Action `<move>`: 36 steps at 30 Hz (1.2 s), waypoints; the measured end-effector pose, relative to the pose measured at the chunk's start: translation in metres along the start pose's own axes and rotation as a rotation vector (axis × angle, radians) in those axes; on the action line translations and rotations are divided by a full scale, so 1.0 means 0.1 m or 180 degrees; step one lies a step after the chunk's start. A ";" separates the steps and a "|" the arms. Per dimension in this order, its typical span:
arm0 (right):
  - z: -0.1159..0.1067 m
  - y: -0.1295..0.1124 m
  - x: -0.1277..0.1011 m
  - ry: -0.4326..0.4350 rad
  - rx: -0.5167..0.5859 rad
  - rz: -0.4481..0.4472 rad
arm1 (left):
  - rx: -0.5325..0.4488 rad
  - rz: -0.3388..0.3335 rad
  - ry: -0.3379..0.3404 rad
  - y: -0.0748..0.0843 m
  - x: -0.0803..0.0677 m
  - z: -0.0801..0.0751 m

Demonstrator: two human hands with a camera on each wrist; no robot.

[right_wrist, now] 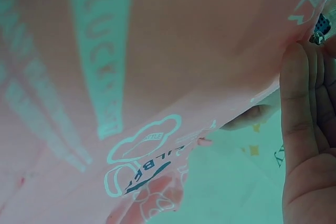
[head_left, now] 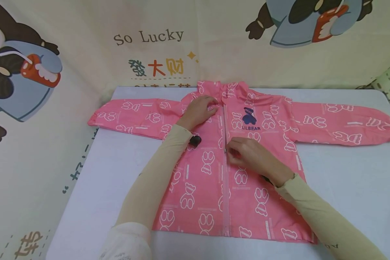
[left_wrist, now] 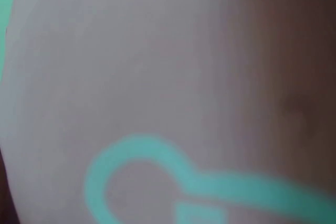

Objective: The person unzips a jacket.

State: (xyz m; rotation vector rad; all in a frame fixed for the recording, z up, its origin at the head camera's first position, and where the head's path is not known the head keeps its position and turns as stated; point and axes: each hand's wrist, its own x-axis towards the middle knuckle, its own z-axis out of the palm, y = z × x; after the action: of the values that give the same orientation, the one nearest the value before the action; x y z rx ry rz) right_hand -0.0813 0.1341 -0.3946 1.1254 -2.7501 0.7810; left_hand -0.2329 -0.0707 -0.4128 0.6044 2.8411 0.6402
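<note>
Jacket: pink, white bear outlines (head_left: 195, 177); spread front-up beneath both hands, collar just above the left hand, hem well below the right
Left hand: on the chest panel near the collar (head_left: 199, 111); thumb and fingers spread apart; whether the tips press the cloth, cannot tell
Right hand: fingers curled in at the front seam, below and to the right of the left hand (head_left: 248, 153); pinching the zipper pull (right_wrist: 318, 38), thumb mostly cut off by the right wrist frame
Zipper: runs above and below the right hand (head_left: 226, 209); teeth too small to make out
LILBEAR print: just above the right hand (head_left: 251, 121); skewed and partly folded from sight in the right wrist view
Sleeves: one out past each hand; the cuff on the right hand's side meets the frame edge
Left wrist view: blurred close-up of cloth and one outline; the hand itself does not show
Dark rounded shape: left of the right hand, past the cloth edge (right_wrist: 252, 117); cannot tell what
Tabletop: white, under the jacket around both hands (head_left: 351, 187)
Backdrop: beyond the hands (head_left: 221, 50); lowest lettering partly hidden at the table edge
</note>
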 end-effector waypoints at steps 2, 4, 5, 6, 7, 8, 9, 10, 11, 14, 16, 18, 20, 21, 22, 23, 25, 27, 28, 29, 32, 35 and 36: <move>0.00 0.00 0.00 0.0000 0.0004 -0.0001 | -0.0006 0.0000 -0.0001 0.00 0.00 0.00; 0.00 -0.01 0.00 0.0003 -0.0002 -0.0009 | -0.0010 0.0004 -0.0004 0.00 0.00 0.00; 0.00 -0.01 -0.01 0.0009 -0.0007 -0.0013 | -0.0008 0.0011 0.0002 0.00 0.00 0.00; 0.00 -0.01 -0.01 0.0018 -0.0013 -0.0022 | -0.0009 0.0016 0.0010 0.00 0.00 0.00; 0.00 -0.01 -0.01 0.0026 -0.0017 -0.0033 | -0.0011 0.0015 0.0009 0.00 0.00 0.00; -0.01 -0.01 0.00 0.0037 -0.0022 -0.0044 | -0.0013 0.0011 0.0003 0.00 0.00 -0.01; -0.01 -0.02 0.00 0.0049 -0.0019 -0.0059 | -0.0017 0.0005 -0.0003 0.00 -0.01 -0.01; -0.01 -0.02 0.00 0.0058 -0.0009 -0.0071 | -0.0019 -0.0001 -0.0009 0.00 -0.01 -0.02; -0.01 -0.02 0.00 0.0067 -0.0006 -0.0089 | -0.0018 -0.0002 -0.0014 0.00 -0.01 -0.02; -0.02 -0.04 0.00 0.0068 0.0007 -0.0116 | -0.0015 -0.0010 -0.0040 0.01 -0.01 -0.04; -0.02 -0.05 0.00 0.0052 0.0018 -0.0111 | -0.0011 0.0002 -0.0045 0.01 -0.01 -0.04; -0.03 -0.06 0.00 0.0039 0.0006 -0.0101 | -0.0017 0.0004 -0.0056 0.01 -0.01 -0.05; -0.04 -0.08 0.00 0.0035 0.0010 -0.0107 | -0.0036 -0.0002 -0.0073 0.01 -0.01 -0.06; -0.04 -0.09 -0.01 0.0036 0.0011 -0.0120 | -0.0041 -0.0003 -0.0077 0.01 -0.01 -0.06; -0.04 -0.09 -0.01 0.0041 0.0007 -0.0139 | -0.0045 -0.0005 -0.0077 0.01 -0.02 -0.06; -0.03 -0.09 -0.01 0.0052 0.0001 -0.0161 | -0.0052 -0.0008 -0.0078 0.01 -0.02 -0.06; -0.03 -0.09 -0.02 0.0068 0.0014 -0.0200 | -0.0054 -0.0016 -0.0077 0.01 -0.02 -0.06; -0.02 -0.09 -0.03 0.0083 0.0017 -0.0236 | -0.0050 -0.0013 -0.0072 0.00 -0.02 -0.06; -0.01 -0.09 -0.03 0.0088 0.0018 -0.0249 | -0.0055 -0.0011 -0.0072 0.01 -0.02 -0.06; -0.01 -0.09 -0.03 0.0095 0.0012 -0.0260 | -0.0060 -0.0011 -0.0070 0.00 -0.02 -0.06; -0.01 -0.10 -0.04 0.0098 0.0017 -0.0280 | -0.0069 0.0015 -0.0052 0.00 -0.02 -0.06; -0.01 -0.12 -0.05 0.0092 0.0027 -0.0280 | -0.0060 0.0067 -0.0008 -0.01 -0.01 -0.04; -0.01 -0.12 -0.06 0.0088 0.0033 -0.0280 | -0.0055 0.0085 0.0006 -0.01 0.00 -0.04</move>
State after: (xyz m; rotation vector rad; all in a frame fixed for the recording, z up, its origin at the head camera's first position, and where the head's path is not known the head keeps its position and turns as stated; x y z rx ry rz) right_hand -0.0691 0.1310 -0.3895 1.2186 -2.6567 0.7949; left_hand -0.2342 -0.0731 -0.4097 0.6401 2.8308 0.6693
